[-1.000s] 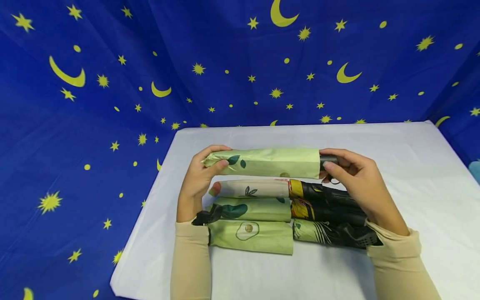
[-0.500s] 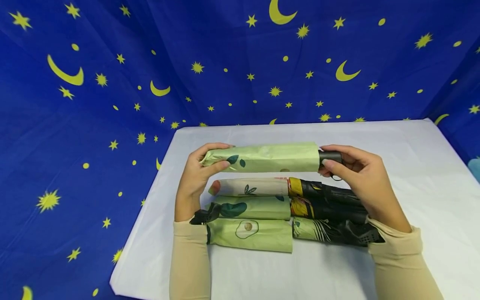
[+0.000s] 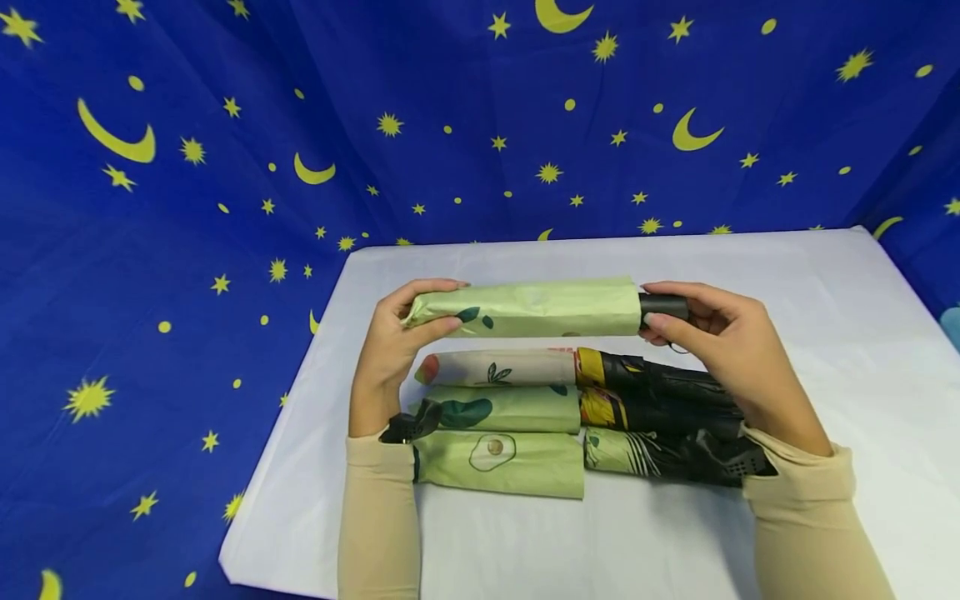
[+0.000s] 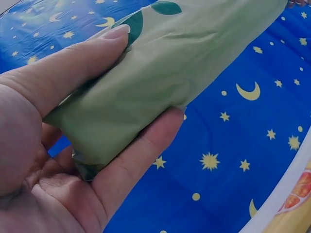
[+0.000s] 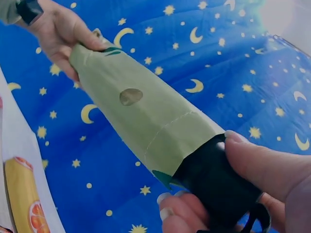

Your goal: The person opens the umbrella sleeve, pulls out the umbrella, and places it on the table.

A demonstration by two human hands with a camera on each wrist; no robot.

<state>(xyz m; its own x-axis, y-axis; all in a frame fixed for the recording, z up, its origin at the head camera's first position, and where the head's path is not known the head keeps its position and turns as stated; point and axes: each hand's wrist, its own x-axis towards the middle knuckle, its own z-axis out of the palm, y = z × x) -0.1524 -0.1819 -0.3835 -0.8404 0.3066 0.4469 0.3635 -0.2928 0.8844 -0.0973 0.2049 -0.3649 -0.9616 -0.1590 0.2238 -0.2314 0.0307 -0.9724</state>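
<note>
A folded umbrella sits inside a pale green sleeve [image 3: 540, 308] with dark leaf prints, held level above the far part of the table. My left hand [image 3: 384, 354] grips the sleeve's narrow end, thumb on the near side. In the left wrist view the fingers [image 4: 146, 155] curl beneath that end. At the other end, my right hand [image 3: 738, 342] pinches the black umbrella handle [image 5: 221, 177], which sticks out of the sleeve mouth. A dark wrist loop [image 5: 260, 216] hangs from the handle. The sleeve hides the rest of the umbrella.
On the white table [image 3: 510, 542] lie a cream sleeve [image 3: 517, 368], a leaf-print green sleeve [image 3: 525, 412] and an avocado-print sleeve [image 3: 536, 467]. Right of them lie folded umbrellas, two black-yellow [image 3: 603, 410] and one green-black [image 3: 618, 452]. A blue star-print curtain [image 3: 480, 183] stands behind.
The sleeved umbrella has risen slightly toward the back in both hands. My right hand has shifted a little right, and more of the black handle now shows outside the sleeve.
</note>
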